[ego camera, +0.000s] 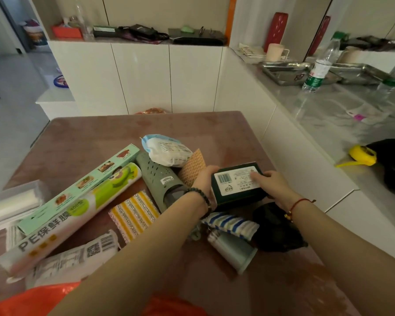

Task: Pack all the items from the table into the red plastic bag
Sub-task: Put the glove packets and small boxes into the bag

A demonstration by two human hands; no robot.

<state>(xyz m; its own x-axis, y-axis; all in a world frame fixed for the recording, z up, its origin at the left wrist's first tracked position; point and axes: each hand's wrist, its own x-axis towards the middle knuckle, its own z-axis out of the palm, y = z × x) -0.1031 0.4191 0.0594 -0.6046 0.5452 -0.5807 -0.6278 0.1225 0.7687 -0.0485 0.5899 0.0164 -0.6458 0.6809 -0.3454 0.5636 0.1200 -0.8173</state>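
Observation:
Both hands hold a dark green box (237,182) with a white barcode label, slightly above the table's middle right. My left hand (204,179) grips its left end and my right hand (269,181) its right end. The red plastic bag (39,299) lies crumpled at the near edge, under my left forearm. On the reddish table (82,133) lie a PE cling film roll (73,215), a mint green film box (82,181), a grey-green perforated holder (160,179), a white food packet (167,150), a yellow striped cloth (135,213) and a blue striped cloth (230,223).
A black bag (276,226) and a grey-blue cup (232,250) lie under my right wrist. A clear plastic box (14,199) sits at the table's left edge. A grey counter (328,115) to the right carries metal trays, water bottles (320,65) and a yellow tape measure (363,155).

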